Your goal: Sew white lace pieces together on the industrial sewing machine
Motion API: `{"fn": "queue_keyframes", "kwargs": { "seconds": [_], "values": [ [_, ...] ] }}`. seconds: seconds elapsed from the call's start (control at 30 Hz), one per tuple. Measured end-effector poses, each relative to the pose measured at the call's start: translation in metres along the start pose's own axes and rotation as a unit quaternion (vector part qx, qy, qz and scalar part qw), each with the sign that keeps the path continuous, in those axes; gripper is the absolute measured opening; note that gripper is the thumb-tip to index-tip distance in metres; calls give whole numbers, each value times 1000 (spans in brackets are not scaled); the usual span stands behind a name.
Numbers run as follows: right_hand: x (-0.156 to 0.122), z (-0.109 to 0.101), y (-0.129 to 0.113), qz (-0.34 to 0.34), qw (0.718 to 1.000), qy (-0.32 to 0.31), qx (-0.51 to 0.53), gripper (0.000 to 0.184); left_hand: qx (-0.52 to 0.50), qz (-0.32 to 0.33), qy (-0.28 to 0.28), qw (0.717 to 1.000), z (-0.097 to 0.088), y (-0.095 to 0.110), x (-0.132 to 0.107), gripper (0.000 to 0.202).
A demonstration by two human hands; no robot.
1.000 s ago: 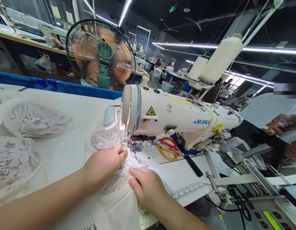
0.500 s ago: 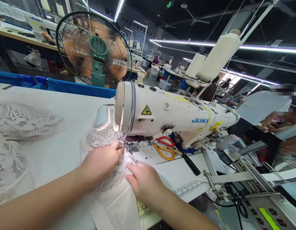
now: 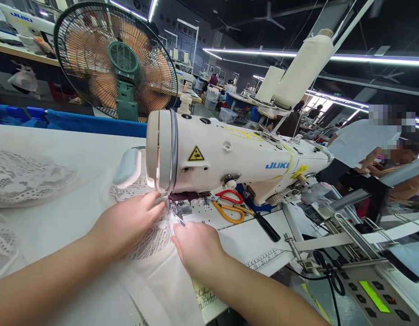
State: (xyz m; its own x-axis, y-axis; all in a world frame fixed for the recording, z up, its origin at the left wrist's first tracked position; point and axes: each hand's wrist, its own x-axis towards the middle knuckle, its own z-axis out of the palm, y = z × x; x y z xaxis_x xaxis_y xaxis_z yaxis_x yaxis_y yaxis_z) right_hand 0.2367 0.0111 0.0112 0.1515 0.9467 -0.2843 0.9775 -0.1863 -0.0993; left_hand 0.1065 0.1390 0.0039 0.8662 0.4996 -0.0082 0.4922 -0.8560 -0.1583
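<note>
A white JUKI sewing machine (image 3: 230,158) stands on the white table (image 3: 77,213). White lace fabric (image 3: 151,244) lies under its presser foot (image 3: 177,210). My left hand (image 3: 124,224) rests on the lace just left of the needle, fingers curled and pressed down on the cloth. My right hand (image 3: 197,246) lies on the fabric in front of the foot, fingers bent with the tips pinching the lace edge. The fingertips of both hands are partly hidden by the cloth and the machine head.
Red-handled scissors (image 3: 231,196) and orange-handled scissors (image 3: 230,213) lie on the machine bed. More lace pieces (image 3: 22,179) sit at the left. A standing fan (image 3: 116,61) is behind. Thread cones (image 3: 302,70) rise at the right; a control panel (image 3: 374,296) sits lower right. Another person (image 3: 365,145) works beyond.
Both hands have stayed on the lace at the needle, the left edging closer under the machine head. The camera has swung right, shifting everything left in view.
</note>
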Motion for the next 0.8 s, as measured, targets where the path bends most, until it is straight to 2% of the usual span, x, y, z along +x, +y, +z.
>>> {"fn": "queue_keyframes", "kwargs": {
  "seconds": [0.07, 0.13, 0.2, 0.27, 0.37, 0.43, 0.6, 0.67, 0.8],
  "values": [
    [-7, 1, 2, -16, 1000, -3, -10, 23, -4, 35, 45, 998, 7, -5, -12, 49],
    [-16, 2, 5, -39, 999, -18, -14, 28, -24, 41, 68, 997, 16, -7, -25, 45],
    [-24, 4, 7, -57, 998, -38, -15, 37, -44, 27, 75, 996, 26, -7, -35, 58],
    [-29, 6, 10, -65, 997, -46, -16, 46, -60, 2, 54, 997, 36, -6, -40, 79],
    [-28, 5, 12, -69, 996, -47, -18, 51, -62, -28, -2, 998, 45, -8, -37, 88],
    [-24, 0, 12, -68, 996, -60, -19, 56, -47, -48, -29, 997, 44, -10, -31, 88],
    [-11, -18, 7, -53, 993, -105, -21, 68, -39, -118, -66, 990, 28, -16, -18, 87],
    [-6, -23, 4, -37, 991, -122, -27, 73, -76, -123, -54, 988, 26, -20, -16, 80],
    [4, -25, 0, -22, 990, -132, -40, 84, -156, -83, 18, 984, 34, -34, -11, 72]
  ]
}}
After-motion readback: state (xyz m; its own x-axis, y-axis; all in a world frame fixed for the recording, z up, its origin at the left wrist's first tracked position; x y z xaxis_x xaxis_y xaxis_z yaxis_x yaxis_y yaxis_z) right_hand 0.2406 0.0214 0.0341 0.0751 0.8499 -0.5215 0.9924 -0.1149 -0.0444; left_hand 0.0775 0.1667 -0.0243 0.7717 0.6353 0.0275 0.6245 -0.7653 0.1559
